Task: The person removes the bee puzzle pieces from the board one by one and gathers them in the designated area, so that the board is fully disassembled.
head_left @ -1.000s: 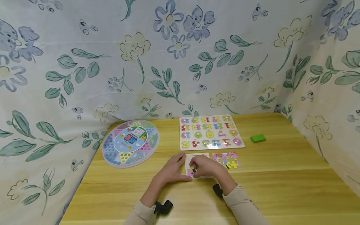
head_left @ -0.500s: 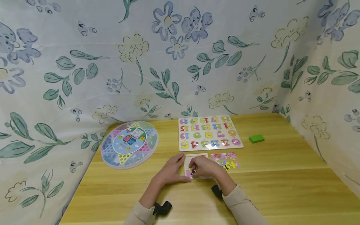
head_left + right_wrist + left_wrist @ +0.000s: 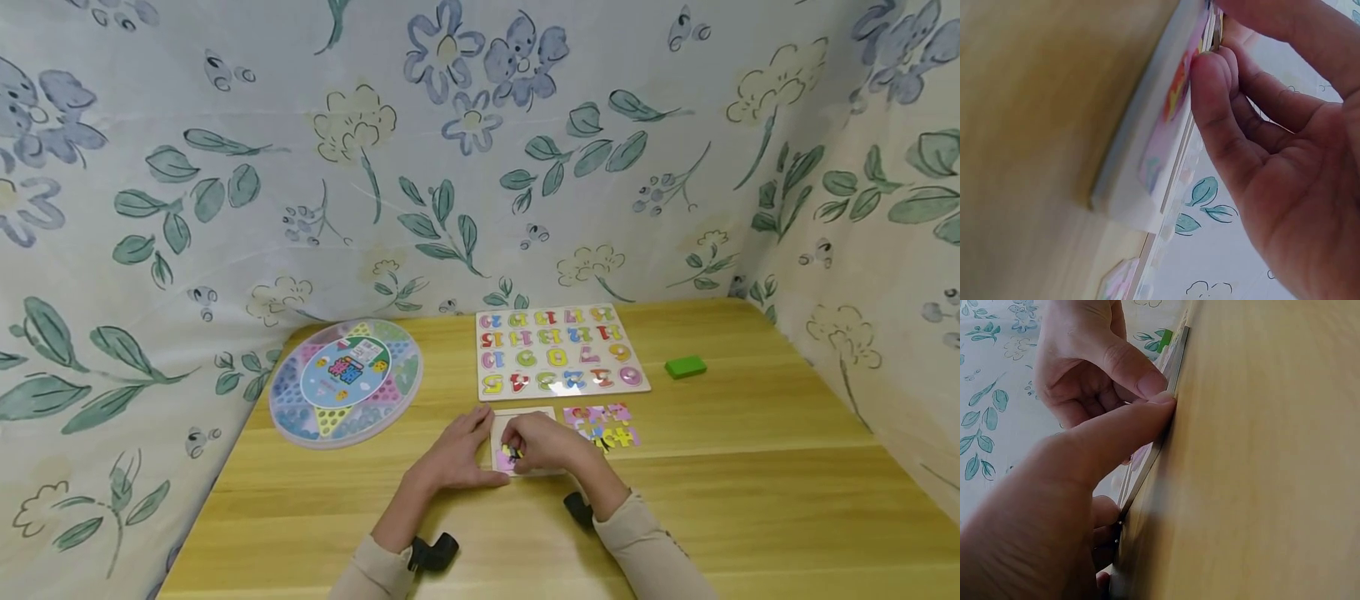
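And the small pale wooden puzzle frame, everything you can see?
The pale, shallow, rectangular wood-look frame has a raised rim and lies flat on the yellow wood-grain table. Pink printed puzzle pieces fill part of its near side. The left hand touches its left and near edges; the right hand hides much of its middle.

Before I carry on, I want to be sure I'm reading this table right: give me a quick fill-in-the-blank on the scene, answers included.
1. The hand nearer the loose puzzle pieces, held over the wooden tray, is the person's ____ one.
2. In the head view, the round game board lies to the ____ of the number board.
3. The small block on the table is coloured ____.
Missing words: right; left; green.
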The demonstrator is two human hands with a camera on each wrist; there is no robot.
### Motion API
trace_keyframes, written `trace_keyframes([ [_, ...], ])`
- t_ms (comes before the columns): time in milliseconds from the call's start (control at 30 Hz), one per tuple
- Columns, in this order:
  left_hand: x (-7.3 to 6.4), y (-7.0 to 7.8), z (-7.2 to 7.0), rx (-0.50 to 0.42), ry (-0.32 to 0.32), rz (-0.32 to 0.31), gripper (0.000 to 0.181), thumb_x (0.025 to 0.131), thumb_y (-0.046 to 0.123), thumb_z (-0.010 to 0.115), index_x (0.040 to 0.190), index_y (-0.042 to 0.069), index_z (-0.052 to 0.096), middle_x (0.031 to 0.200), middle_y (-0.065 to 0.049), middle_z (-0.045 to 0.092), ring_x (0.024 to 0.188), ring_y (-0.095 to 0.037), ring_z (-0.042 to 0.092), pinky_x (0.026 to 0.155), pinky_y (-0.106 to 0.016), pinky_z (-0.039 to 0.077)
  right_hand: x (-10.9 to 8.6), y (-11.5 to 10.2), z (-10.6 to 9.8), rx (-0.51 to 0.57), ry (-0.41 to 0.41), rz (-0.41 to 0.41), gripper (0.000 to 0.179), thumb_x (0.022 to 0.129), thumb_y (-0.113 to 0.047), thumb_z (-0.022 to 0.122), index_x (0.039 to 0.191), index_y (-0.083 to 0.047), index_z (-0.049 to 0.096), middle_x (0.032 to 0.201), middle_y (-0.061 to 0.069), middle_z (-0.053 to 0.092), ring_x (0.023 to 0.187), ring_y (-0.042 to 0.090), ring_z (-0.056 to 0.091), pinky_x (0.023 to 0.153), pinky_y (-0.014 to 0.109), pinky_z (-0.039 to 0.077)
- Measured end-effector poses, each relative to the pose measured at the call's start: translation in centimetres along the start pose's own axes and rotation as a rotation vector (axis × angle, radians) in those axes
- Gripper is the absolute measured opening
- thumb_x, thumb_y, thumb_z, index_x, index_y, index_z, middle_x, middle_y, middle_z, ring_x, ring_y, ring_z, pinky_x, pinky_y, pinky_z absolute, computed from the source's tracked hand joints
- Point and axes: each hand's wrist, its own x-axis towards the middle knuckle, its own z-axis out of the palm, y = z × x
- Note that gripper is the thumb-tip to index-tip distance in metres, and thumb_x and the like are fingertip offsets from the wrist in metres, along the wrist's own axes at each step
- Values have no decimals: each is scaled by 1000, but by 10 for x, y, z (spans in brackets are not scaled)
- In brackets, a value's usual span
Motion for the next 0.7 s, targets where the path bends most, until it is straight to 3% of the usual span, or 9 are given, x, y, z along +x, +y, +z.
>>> trace_keyframes([
  [300, 1, 1, -2, 1, -8, -12, 109, 77, 66, 68, 154, 4, 22, 163, -12, 19, 151, -28, 19, 121, -46, 23, 0, 0, -1, -10, 18, 14, 27, 67, -3, 82, 90, -7, 69, 76, -3, 62, 70, 6, 52, 65, 21, 46],
  [700, 1, -1, 0, 7, -18, -22, 109, 78, 67, 67, 154, 4, 22, 164, -10, 18, 151, -28, 18, 122, -46, 22, -4, 6, -7, 62, 25, 85, 27, 69, -2, 81, 93, -6, 68, 79, 0, 61, 73, 11, 53, 64, 23, 46],
])
